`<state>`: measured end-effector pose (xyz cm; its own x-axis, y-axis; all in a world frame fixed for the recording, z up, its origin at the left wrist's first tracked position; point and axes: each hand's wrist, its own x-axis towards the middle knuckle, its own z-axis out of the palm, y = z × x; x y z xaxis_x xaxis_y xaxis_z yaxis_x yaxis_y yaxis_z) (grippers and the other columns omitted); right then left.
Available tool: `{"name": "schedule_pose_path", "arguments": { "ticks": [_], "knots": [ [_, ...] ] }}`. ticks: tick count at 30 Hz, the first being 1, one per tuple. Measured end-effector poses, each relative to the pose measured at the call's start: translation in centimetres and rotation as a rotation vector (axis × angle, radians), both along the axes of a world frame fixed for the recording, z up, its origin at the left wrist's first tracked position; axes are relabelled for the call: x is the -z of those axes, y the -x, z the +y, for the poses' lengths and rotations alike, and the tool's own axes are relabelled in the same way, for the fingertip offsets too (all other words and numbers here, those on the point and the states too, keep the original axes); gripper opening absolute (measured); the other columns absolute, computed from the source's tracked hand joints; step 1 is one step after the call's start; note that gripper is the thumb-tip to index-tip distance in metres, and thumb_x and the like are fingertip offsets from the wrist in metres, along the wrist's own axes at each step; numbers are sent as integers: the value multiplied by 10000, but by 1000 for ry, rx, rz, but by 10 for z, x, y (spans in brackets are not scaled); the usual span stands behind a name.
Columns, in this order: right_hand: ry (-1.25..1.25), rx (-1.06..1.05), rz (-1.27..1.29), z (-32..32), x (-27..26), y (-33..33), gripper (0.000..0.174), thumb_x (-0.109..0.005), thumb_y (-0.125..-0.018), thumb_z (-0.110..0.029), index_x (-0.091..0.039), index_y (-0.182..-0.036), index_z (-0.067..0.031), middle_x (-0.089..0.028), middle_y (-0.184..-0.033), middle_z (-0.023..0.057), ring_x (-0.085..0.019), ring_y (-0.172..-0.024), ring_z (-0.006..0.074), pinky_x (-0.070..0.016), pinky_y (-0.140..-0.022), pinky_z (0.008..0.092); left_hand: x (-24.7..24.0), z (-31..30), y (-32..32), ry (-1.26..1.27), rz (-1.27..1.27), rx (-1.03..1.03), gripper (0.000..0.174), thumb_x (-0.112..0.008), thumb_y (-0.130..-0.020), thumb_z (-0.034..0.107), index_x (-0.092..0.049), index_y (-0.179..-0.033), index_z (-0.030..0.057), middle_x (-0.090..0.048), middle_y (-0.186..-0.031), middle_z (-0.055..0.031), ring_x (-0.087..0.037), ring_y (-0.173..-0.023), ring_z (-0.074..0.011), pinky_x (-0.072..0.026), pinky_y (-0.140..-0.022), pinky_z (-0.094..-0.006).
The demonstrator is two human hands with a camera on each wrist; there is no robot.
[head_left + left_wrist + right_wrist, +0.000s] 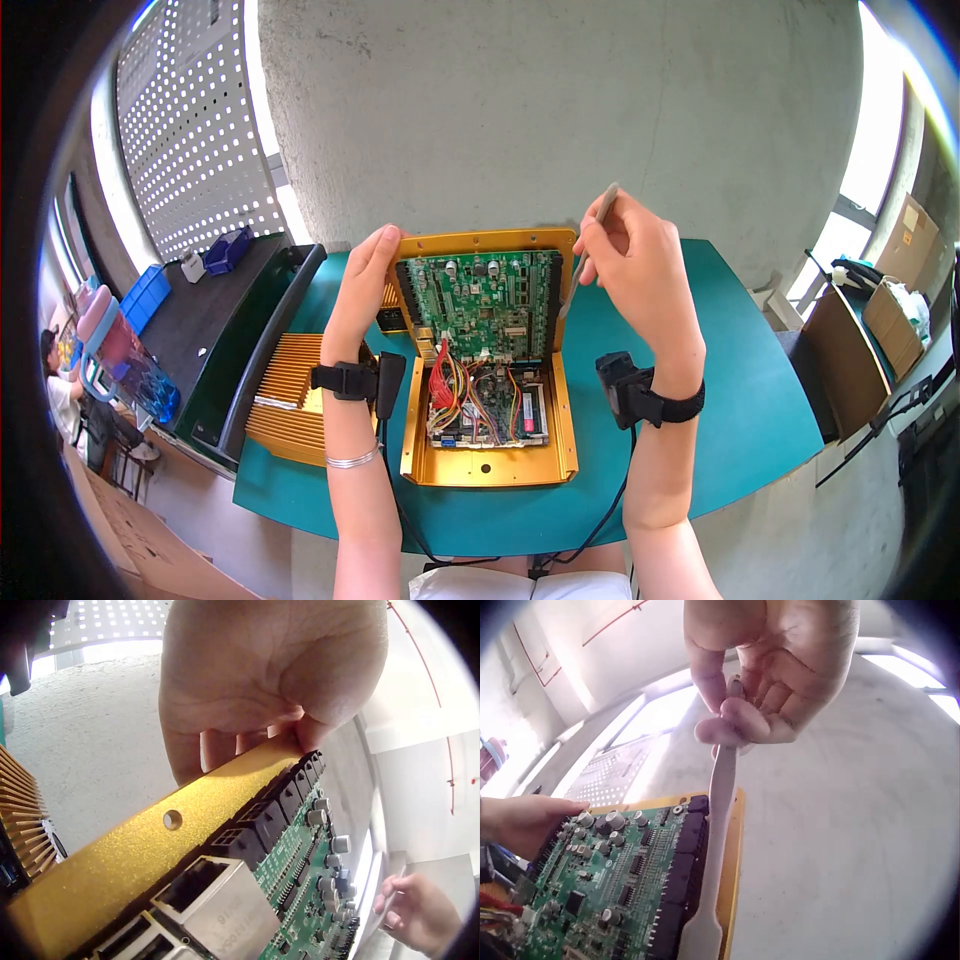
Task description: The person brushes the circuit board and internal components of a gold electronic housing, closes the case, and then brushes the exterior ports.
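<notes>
My left hand (365, 285) grips the upper left edge of a gold metal panel (485, 241), with thumb on the board side and fingers behind. The panel stands tilted up, carrying a green circuit board (490, 300) with black connectors along its sides. Between finger and thumb, my right hand (637, 262) pinches a thin pale spatula (718, 799). Its wide flat end points down and overlaps the panel's right edge beside the connectors. Below lies the open gold case (487, 473), holding a lower board. Red, yellow and other coloured wires (442, 385) run up from it.
A gold finned housing (290, 390) lies left on the green table (740, 360). Beyond it stands a dark bench (205, 320) with blue bins and a bottle (135, 360). Cardboard boxes (905, 240) are at far right. Camera cables hang from both wrists.
</notes>
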<state>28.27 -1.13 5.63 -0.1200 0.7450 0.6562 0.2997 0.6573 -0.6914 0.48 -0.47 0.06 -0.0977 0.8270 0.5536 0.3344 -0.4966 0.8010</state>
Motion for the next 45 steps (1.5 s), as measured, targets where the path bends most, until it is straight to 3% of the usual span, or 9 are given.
{"name": "schedule_pose_path", "arguments": {
  "ticks": [7,11,15,18,20,24,27,30,45],
  "knots": [
    [252,-176,-150,1,4,-4,171,-544,-915,-112,-529,-863,50,-609,-687,134,-629,-568,168,-499,-557,303,2,3,2,20,-21,27,388,-412,-1015,429,-564,-908,89,-357,-740,73,-319,-660,-37,-272,-583,-212],
    [194,-181,-197,3,8,-6,161,-548,-897,-107,-523,-875,50,-608,-704,139,-636,-583,177,-504,-569,306,2,3,2,-3,4,34,386,-413,-1016,428,-563,-910,88,-361,-748,74,-321,-669,-37,-273,-589,-211],
    [294,-256,-317,2,10,-7,168,-554,-868,-102,-519,-835,59,-591,-680,161,-635,-599,231,-497,-578,331,2,3,4,10,4,42,386,-415,-1014,431,-561,-909,90,-362,-755,74,-329,-679,-38,-281,-600,-209],
    [230,-273,-451,1,11,-9,176,-564,-849,-97,-519,-803,67,-581,-667,182,-607,-570,262,-475,-565,351,1,1,2,32,-18,1,415,-416,-1027,383,-582,-913,21,-451,-764,56,-392,-730,-53,-342,-661,-216],
    [114,-222,-381,0,12,-10,168,-581,-866,-102,-539,-825,56,-583,-653,165,-575,-533,219,-459,-538,333,3,4,5,2,-25,38,414,-420,-1026,381,-574,-912,15,-458,-777,51,-407,-755,-58,-359,-691,-219],
    [130,-163,-176,-20,-11,-8,166,-600,-900,-116,-564,-846,37,-583,-635,114,-547,-522,148,-436,-510,288,2,3,3,11,-43,32,408,-423,-1026,380,-559,-901,16,-457,-788,52,-408,-768,-57,-361,-706,-216],
    [-73,-135,175,-23,-14,-8,159,-617,-930,-136,-585,-851,-3,-581,-642,21,-563,-559,66,-405,-498,207,2,4,5,37,-41,36,403,-424,-1026,379,-543,-889,20,-455,-792,53,-401,-768,-56,-358,-702,-215],
    [-181,-125,252,-16,-13,-10,150,-619,-934,-145,-593,-859,-17,-590,-652,14,-582,-576,65,-417,-509,197,4,5,7,27,-20,26,400,-423,-1026,379,-536,-883,22,-453,-793,52,-399,-770,-57,-359,-702,-216],
    [25,-141,47,-10,-9,-6,122,-616,-916,-101,-585,-850,-3,-602,-656,33,-578,-576,70,-418,-506,216,4,6,4,18,-35,15,414,-423,-1026,375,-572,-927,3,-487,-798,44,-426,-779,-59,-374,-721,-221]
  ]
}}
